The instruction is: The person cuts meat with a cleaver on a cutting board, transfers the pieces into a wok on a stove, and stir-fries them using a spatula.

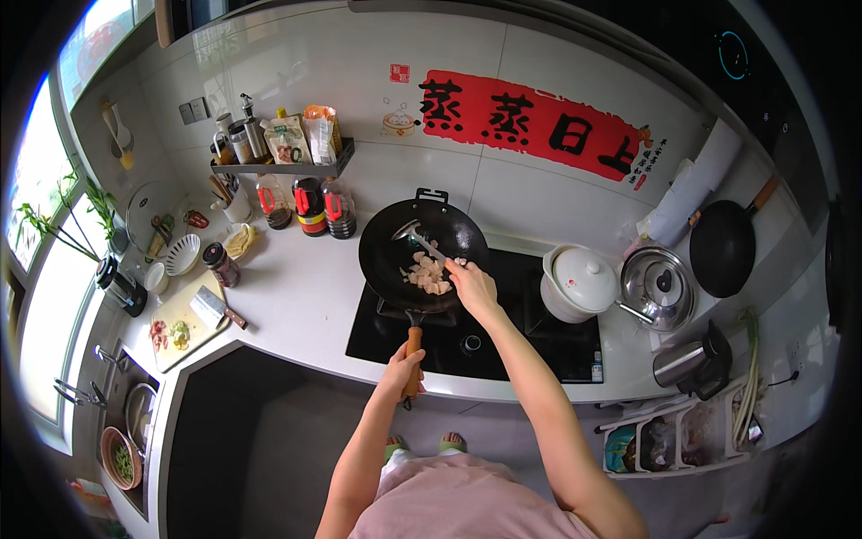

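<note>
A black wok (390, 269) sits over the left burner of the black glass hob (431, 350). Pale chunks of meat (427, 273) lie together in its bottom. My left hand (403, 369) is closed around the wok's wooden handle (413, 347), which points towards me. My right hand (473, 288) grips the handle of a metal cooking ladle (428, 244); its bowl-shaped head is at the far left inside the wok, beyond the meat. The right forearm reaches over the hob.
A white lidded pot (579, 286) stands on the hob's right side, beside a steel pan with a glass lid (658, 290). To the left are a cutting board (165, 357) with a cleaver (212, 306), a spice jar (222, 265) and sauce bottles (310, 205) below a wall shelf (289, 168).
</note>
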